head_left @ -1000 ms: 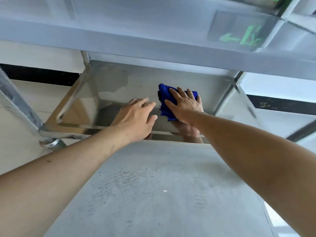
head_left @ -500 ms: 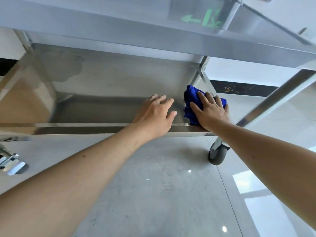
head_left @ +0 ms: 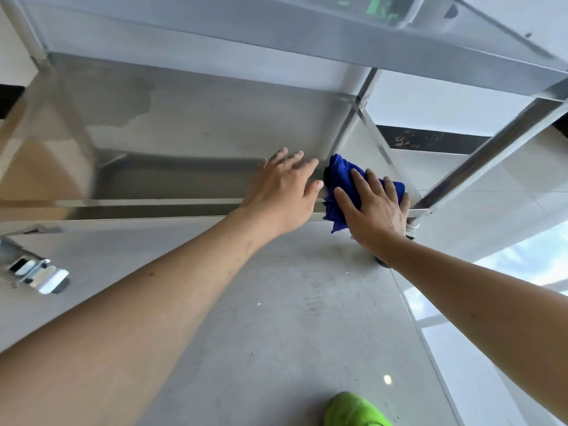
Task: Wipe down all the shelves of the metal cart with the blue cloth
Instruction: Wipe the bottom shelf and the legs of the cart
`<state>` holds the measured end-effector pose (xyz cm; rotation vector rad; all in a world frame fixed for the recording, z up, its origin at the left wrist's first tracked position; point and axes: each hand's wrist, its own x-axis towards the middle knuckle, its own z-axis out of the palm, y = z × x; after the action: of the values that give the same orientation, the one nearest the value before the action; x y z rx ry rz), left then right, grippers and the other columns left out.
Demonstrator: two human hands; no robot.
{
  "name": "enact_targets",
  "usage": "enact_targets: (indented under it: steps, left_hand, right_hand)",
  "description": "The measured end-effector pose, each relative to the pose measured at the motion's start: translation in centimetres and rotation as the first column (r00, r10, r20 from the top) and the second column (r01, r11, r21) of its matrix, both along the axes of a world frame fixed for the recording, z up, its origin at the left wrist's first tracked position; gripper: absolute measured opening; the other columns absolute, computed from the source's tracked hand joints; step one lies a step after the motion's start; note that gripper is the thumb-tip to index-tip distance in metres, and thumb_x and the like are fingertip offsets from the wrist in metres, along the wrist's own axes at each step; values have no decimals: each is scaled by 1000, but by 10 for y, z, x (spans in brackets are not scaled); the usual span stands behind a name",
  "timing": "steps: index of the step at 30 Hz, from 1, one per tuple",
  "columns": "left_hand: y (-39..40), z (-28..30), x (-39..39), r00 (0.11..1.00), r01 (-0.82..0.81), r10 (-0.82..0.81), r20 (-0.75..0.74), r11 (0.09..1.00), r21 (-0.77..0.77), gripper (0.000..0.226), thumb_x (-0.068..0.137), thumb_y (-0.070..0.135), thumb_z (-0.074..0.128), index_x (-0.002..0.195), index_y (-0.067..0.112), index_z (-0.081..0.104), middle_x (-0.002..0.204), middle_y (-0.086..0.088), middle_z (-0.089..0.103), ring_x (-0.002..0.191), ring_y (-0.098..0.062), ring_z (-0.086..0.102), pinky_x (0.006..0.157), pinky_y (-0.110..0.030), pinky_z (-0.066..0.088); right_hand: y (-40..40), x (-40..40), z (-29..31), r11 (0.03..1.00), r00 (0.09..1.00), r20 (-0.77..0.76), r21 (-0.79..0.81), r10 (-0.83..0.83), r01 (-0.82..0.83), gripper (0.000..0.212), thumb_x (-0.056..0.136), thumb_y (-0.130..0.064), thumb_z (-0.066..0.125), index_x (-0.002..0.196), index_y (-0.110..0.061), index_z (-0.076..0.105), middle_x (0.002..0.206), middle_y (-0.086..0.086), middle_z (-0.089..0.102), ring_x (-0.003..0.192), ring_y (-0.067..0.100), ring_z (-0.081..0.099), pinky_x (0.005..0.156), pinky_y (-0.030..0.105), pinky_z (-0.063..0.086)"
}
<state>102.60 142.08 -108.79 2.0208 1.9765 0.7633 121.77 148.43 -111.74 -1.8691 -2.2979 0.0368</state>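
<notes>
The metal cart's bottom shelf (head_left: 190, 124) is a shiny steel tray seen from above, under a higher shelf (head_left: 276, 29). A crumpled blue cloth (head_left: 341, 176) lies at the shelf's near right corner, partly hanging over the front rim (head_left: 153, 207). My right hand (head_left: 375, 210) presses flat on the cloth, fingers spread. My left hand (head_left: 282, 192) rests palm down on the front rim just left of the cloth, holding nothing.
A steel upright (head_left: 491, 149) rises at the right corner. A caster bracket (head_left: 40, 272) shows at the lower left, and another wheel is mostly hidden under my right wrist. A green shoe (head_left: 353, 410) stands on the grey tiled floor (head_left: 276, 318).
My right hand has slid the cloth rightward and toward the near right corner, onto the front rim. My left hand followed to the right along the rim.
</notes>
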Motion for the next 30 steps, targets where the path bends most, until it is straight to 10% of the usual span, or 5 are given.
enact_targets:
  steps: [17,30]
  left_hand:
    - [-158,-11,-182,960,-224,248,-129,958,178,35,92,25,53,121,7,64,122,-15,66,116,-34,57,97,-46,48]
    - [-263,-6,-262,876,-363,434,-212,881,305,30,87,7,54,114,5,67,115,-10,68,103,-30,60,84,-47,51]
  right_hand:
    - [-98,-235,5,954,954,33,-24,299,-298,72,93,-74,14,152,-38,29,160,-4,32,146,33,20,116,61,8]
    - [-170,-374,11,665,661,75,-110,747,-739,80,88,-74,13,157,-36,16,167,3,18,151,39,11,117,66,6]
